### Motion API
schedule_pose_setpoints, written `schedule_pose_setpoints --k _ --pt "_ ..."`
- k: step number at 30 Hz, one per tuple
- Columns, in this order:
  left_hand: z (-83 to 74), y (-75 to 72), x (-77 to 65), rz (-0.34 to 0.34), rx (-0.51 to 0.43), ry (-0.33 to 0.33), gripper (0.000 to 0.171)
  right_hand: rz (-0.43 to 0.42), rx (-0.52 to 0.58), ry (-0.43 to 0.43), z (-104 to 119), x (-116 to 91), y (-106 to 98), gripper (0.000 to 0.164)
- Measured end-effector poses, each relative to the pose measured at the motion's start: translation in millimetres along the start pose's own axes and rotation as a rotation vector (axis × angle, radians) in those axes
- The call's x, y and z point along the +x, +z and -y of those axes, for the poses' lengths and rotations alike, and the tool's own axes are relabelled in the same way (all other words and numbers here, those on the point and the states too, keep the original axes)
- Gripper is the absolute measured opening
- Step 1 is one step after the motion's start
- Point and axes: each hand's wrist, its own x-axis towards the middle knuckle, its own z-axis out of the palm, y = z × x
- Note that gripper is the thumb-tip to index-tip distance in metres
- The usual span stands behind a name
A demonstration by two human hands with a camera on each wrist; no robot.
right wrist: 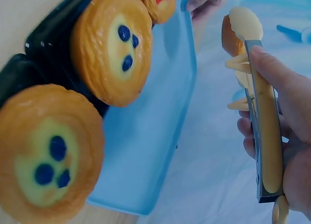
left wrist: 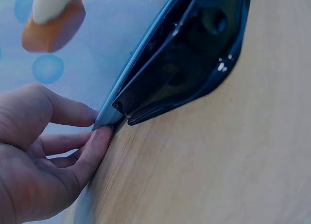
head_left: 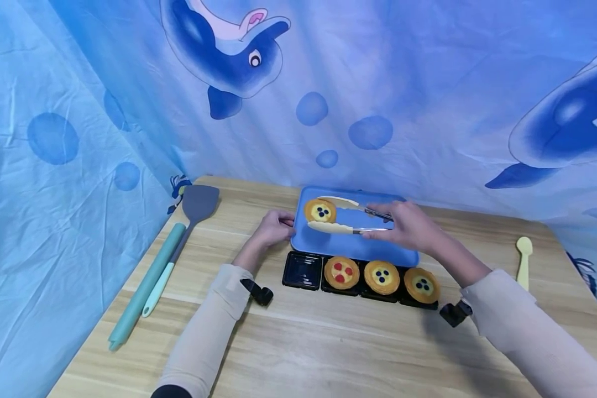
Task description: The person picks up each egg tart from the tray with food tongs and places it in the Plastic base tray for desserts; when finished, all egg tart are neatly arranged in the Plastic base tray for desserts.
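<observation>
My right hand [head_left: 409, 226] grips a pair of tongs [head_left: 345, 229] with cream scalloped tips. Between those tips is a custard tart [head_left: 320, 211] with dark blue berries, held up over the left part of a blue tray [head_left: 363, 246]. The left wrist view also shows this tart [left wrist: 53, 32] raised off the tray. With thumb and fingers, my left hand [head_left: 273, 228] pinches the tray's left edge. Along the tray's near side runs a row of black square holders [head_left: 302, 271]. The leftmost holds nothing; the others carry a red-fruit tart [head_left: 341, 272] and two blueberry tarts [head_left: 382, 277].
On the left of the wooden table lie a grey spatula [head_left: 200, 203] with a mint handle and a teal rolled rod [head_left: 146, 287]. A pale yellow spoon [head_left: 524, 254] is at the right. A blue dolphin-print curtain [head_left: 338, 72] hangs behind the table.
</observation>
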Motion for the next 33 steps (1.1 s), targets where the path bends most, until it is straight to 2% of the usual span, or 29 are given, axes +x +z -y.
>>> schedule_pose_setpoints --k 9,15,25,33 --pt "0.2 -2.8 -0.5 -0.002 -0.009 0.000 0.040 0.002 -0.014 -0.097 17 -18 3 0.067" --pt "0.1 -1.7 0.2 -0.008 0.006 -0.004 0.038 0.017 -0.015 -0.103 26 -26 5 0.068" --pt "-1.1 0.0 -1.7 -0.014 0.028 0.014 0.039 0.052 0.017 -0.106 33 -28 13 0.067" --pt "-1.2 -0.4 -2.5 -0.006 -0.008 -0.001 0.043 0.079 -0.008 -0.145 35 -26 27 0.064"
